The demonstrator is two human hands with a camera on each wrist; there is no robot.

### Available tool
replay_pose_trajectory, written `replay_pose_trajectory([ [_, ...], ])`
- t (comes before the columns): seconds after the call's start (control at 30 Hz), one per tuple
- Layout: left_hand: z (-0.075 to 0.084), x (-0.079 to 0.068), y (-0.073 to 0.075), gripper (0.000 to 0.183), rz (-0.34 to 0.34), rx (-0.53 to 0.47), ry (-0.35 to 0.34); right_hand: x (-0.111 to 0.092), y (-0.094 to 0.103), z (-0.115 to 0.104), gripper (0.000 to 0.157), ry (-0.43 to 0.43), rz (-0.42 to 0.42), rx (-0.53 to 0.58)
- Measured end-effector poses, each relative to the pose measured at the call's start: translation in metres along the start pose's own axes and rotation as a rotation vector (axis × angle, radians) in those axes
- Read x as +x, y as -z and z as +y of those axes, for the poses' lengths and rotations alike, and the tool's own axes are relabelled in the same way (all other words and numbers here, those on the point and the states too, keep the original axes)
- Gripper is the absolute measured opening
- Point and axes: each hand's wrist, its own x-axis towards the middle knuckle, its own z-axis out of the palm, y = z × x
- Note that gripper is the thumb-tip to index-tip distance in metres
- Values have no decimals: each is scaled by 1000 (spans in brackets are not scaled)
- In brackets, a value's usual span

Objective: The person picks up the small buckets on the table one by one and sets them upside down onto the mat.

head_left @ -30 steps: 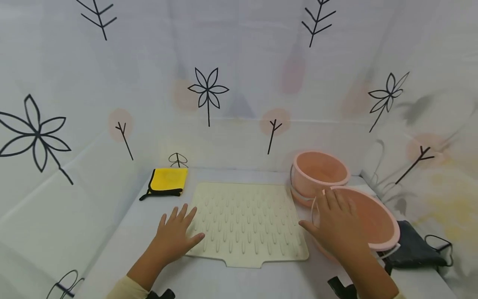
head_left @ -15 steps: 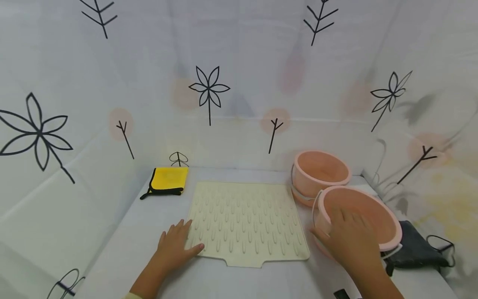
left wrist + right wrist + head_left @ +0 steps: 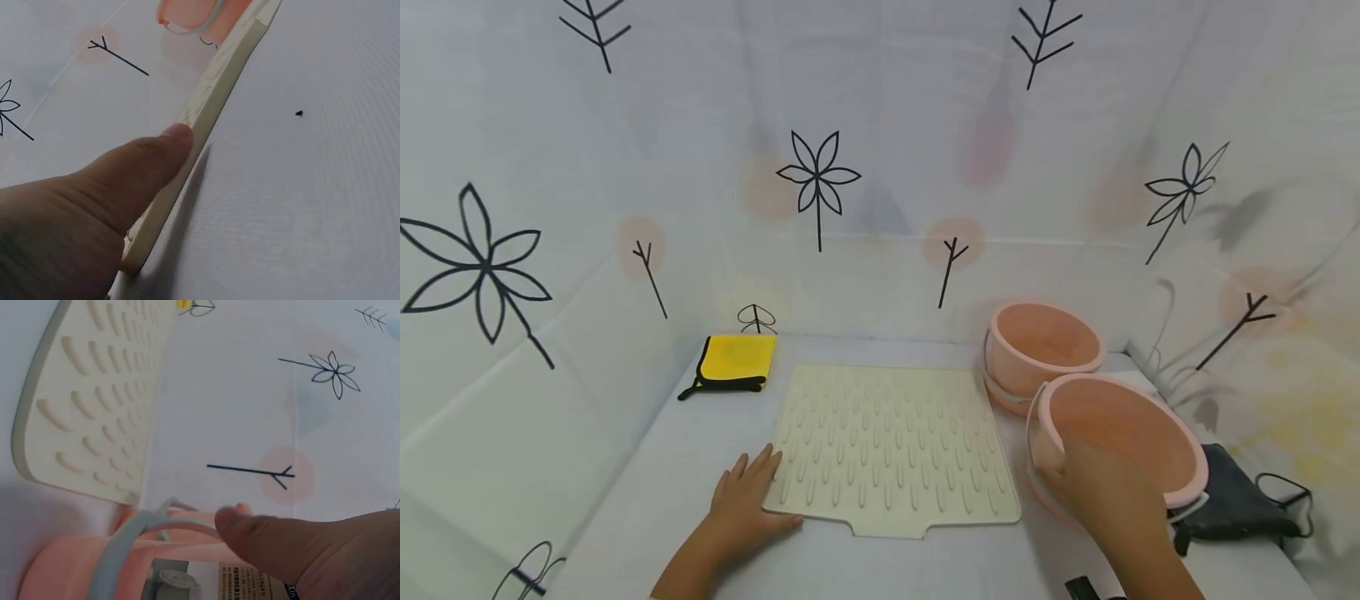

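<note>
A cream washboard (image 3: pixel 887 450) with rows of small raised ridges lies flat in the middle of the white table. My left hand (image 3: pixel 741 508) touches its near left corner, fingers along the left edge. In the left wrist view the thumb (image 3: pixel 150 156) lies straight against the board's edge. At the right, my right hand (image 3: pixel 1108 492) grips the near left rim of the front peach bucket (image 3: pixel 1191 467). Its fingers reach down inside and are hidden. The right wrist view shows the thumb (image 3: pixel 262 537) near the bucket's grey handle (image 3: pixel 119 550), above a printed label.
A second peach bucket (image 3: pixel 1015 358) stands behind the front one. At the far left lies a folded yellow cloth (image 3: pixel 737 357) with black edging. A black pouch (image 3: pixel 1232 492) sits right of the buckets. Patterned white fabric (image 3: pixel 880 275) hangs around the table.
My right hand has come down over the bucket's rim, its fingers curling inside. My left hand has lowered to the washboard's corner, and that corner has shifted slightly left.
</note>
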Motion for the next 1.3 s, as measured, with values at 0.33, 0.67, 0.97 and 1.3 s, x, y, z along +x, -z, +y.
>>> replay_pose_trajectory([
  [0.33, 3, -1, 3, 113, -8, 1, 40, 1, 0, -6, 48, -156, 46, 70],
  [0.67, 4, 1, 2, 114, 13, 5, 45, -6, -10, -1, 58, -106, 300, 10],
  [0.97, 2, -1, -1, 113, 20, 4, 50, -11, -4, -7, 52, -113, 308, 184],
  [1.3, 6, 0, 0, 115, -8, -2, 65, -13, 6, -18, 53, -153, 224, 358],
])
